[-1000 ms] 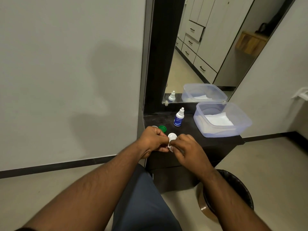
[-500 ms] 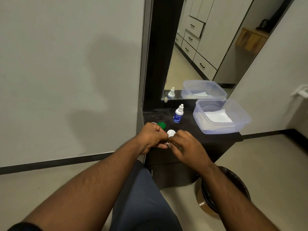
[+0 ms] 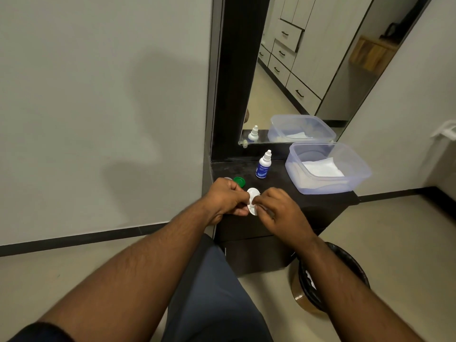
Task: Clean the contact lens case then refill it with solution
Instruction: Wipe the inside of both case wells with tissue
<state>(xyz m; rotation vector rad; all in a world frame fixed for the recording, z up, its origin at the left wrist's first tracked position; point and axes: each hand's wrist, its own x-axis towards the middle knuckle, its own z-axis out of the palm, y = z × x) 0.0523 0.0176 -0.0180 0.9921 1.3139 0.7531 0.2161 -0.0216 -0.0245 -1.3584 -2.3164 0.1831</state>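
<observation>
A white contact lens case [image 3: 253,200] is held above the front of a dark cabinet top [image 3: 278,186]. My left hand [image 3: 227,198] pinches its left side. My right hand [image 3: 278,208] has its fingertips pressed into the case's nearer well; I cannot tell whether it holds a tissue there. A green cap [image 3: 239,181] lies on the top just behind my left hand, with a second pale cap [image 3: 227,178] partly hidden beside it. A small blue and white solution bottle [image 3: 263,165] stands upright further back, its cap on.
A clear plastic tub [image 3: 355,174] with white tissues inside sits at the right of the cabinet top. A mirror [image 3: 308,70] stands behind it. On the floor to the right stands a bin [image 3: 345,265] with a black liner. A grey wall fills the left.
Both hands have stayed together on the case, with small finger shifts of the right hand. The view has tilted slightly.
</observation>
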